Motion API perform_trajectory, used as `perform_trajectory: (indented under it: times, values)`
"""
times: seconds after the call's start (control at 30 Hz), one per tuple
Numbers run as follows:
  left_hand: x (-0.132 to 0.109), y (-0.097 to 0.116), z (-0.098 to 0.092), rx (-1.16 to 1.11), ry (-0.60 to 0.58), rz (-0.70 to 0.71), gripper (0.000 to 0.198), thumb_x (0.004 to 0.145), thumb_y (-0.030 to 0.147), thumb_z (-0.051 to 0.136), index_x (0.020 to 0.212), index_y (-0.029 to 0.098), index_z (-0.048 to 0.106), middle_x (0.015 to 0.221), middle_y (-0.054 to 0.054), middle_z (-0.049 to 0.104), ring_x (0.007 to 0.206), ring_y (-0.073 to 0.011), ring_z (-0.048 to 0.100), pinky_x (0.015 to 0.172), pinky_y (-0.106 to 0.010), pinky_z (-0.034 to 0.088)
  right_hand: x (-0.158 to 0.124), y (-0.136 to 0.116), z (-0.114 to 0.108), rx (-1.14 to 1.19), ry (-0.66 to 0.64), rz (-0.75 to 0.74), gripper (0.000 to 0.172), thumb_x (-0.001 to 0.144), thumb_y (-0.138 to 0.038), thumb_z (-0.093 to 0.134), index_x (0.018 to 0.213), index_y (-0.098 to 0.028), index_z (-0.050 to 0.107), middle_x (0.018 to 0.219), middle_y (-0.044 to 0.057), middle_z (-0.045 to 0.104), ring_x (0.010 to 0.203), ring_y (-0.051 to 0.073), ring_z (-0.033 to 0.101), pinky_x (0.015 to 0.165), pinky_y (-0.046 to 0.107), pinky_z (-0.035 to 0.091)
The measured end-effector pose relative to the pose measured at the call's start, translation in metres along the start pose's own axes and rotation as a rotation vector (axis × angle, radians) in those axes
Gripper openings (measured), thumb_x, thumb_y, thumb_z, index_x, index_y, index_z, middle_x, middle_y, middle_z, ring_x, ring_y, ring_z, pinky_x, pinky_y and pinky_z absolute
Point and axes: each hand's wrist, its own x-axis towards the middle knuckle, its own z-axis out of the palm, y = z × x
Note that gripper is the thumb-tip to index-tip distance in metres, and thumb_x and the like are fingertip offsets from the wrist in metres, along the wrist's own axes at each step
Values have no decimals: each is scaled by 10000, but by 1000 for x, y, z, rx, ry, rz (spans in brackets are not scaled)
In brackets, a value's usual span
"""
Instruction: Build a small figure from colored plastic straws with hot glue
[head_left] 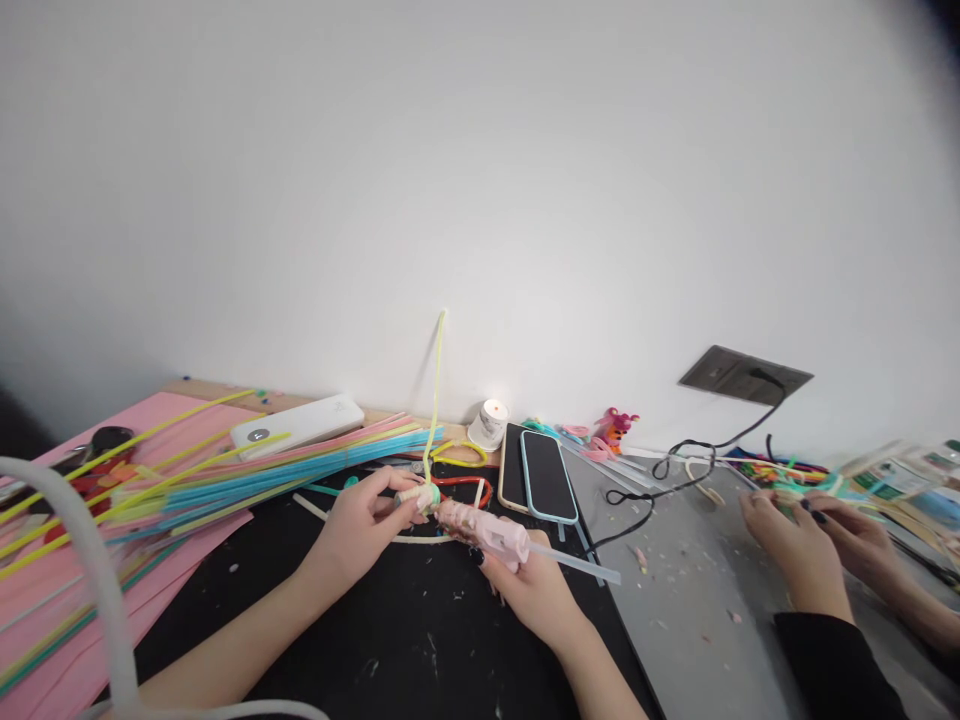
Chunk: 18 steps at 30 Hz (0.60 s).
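My right hand [529, 590] is wrapped round a pink hot glue gun [495, 534], and a clear glue stick [577, 563] juts from its back end. The gun's nozzle points left, at or very near a small green and cream pipe-cleaner piece [418, 497]. Between thumb and fingers, my left hand [369, 510] pinches that piece. A long pale yellow pipe cleaner [436, 385] rises upright from it in front of the wall. Behind the gun lie a red pipe cleaner [486, 490] and a yellow pipe-cleaner loop [459, 455]. Whether glue is flowing cannot be seen.
Bundled coloured pipe cleaners [277, 465] and a white power bank [300, 424] lie left on pink sheets [217, 540]. A paper cup [488, 426], phones [547, 475] and a black cable [641, 497] sit behind and right. Another person's hands [799, 545] work at far right.
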Motion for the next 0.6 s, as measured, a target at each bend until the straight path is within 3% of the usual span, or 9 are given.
perform_trajectory:
  times: [0.17,0.4,0.6]
  values:
    - [0,2,2,-30,-11,1,199,807,359,622,809,167,572,1034,-75,648,768,-205,711,749,-384,619,1,-1,0,-7,38,-11,133,816,-220,528,832,-170,650,626,-1,560,543,131,474,531,230,400]
    - [-2,8,3,-5,-28,20,178,801,345,627,794,172,585,1035,-78,663,811,-207,704,759,-366,612,1,2,1,51,58,35,96,790,-213,528,703,-180,549,561,-32,449,487,106,379,460,219,320]
    - [-2,7,3,67,-35,77,136,801,315,623,784,184,589,1046,-95,674,928,-233,681,771,-350,595,0,6,2,16,59,43,134,796,-226,524,666,-198,507,532,-36,433,478,113,391,453,224,314]
